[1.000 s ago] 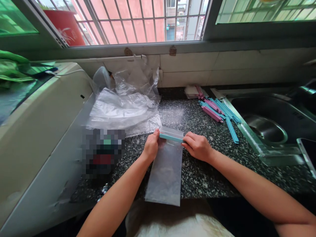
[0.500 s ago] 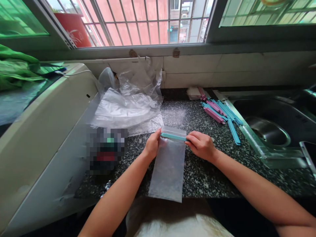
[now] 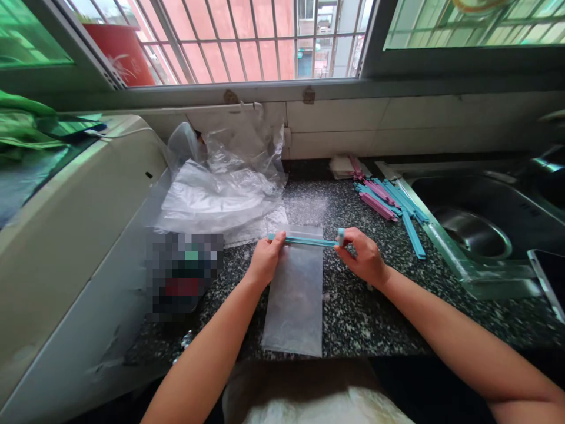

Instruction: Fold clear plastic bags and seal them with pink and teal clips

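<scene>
A light blue bag sealing clip [image 3: 309, 241] lies across the upper part of a clear plastic bag [image 3: 295, 300]. The clip's left end and the bag's top left edge are pinched by my left hand [image 3: 266, 257]. At the clip's right end, beyond the bag's edge, my right hand [image 3: 362, 256] grips it between thumb and fingers. A short blue piece stands up there beside the fingertips. Below the clip, the bag hangs flat toward the counter's front edge. To the right, several blue and pink clips [image 3: 379, 203] lie in a loose pile.
Crumpled clear plastic bags [image 3: 220, 194] cover the back left of the speckled counter [image 3: 353, 318]. A pixelated object [image 3: 183, 274] sits left of my forearm. A steel sink [image 3: 474, 232] is at the right, with a dark device [image 3: 549, 274] at its edge. A white appliance [image 3: 101, 235] borders the left.
The clip now reaches farther past both bag edges, and a blue piece stands up at its right end. My left hand's thumb has come over the clip; the view has shifted slightly.
</scene>
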A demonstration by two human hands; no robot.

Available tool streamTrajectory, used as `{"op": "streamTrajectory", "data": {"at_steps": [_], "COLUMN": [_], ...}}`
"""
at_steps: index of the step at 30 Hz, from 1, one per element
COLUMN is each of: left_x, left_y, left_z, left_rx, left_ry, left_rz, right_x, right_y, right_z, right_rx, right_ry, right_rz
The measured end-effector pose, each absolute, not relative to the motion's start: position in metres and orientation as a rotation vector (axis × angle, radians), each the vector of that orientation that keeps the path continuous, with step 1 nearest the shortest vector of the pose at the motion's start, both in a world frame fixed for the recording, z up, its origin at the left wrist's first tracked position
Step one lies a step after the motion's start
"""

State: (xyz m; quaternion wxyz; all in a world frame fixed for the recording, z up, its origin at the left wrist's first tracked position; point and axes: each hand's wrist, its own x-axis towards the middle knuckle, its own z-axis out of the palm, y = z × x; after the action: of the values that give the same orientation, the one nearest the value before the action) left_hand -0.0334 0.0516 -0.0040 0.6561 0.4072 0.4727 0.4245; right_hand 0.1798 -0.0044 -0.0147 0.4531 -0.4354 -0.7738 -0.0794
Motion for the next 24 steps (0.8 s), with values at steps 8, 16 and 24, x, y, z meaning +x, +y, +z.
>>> {"op": "streamTrajectory", "data": {"at_steps": [8, 16, 24], "left_x": [-0.034, -0.036, -0.035], "left_y": [0.054, 0.056, 0.054], "left_z": [0.003, 0.009, 0.009], "left_rx": [0.789, 0.702, 0.657], "left_ry": [1.106, 1.109, 1.072], "left_rz": [1.014, 1.102, 1.117], "right_x": [0.182, 0.181, 0.183], "right_y": [-0.006, -0.014, -0.017], "right_z": [-0.011, -0.005, -0.008], "right_rx": [-0.981, -0.960, -1.085], "right_ry": [-1.857, -1.694, -1.580], "right_rz": [-0.109, 0.173, 0.359]}}
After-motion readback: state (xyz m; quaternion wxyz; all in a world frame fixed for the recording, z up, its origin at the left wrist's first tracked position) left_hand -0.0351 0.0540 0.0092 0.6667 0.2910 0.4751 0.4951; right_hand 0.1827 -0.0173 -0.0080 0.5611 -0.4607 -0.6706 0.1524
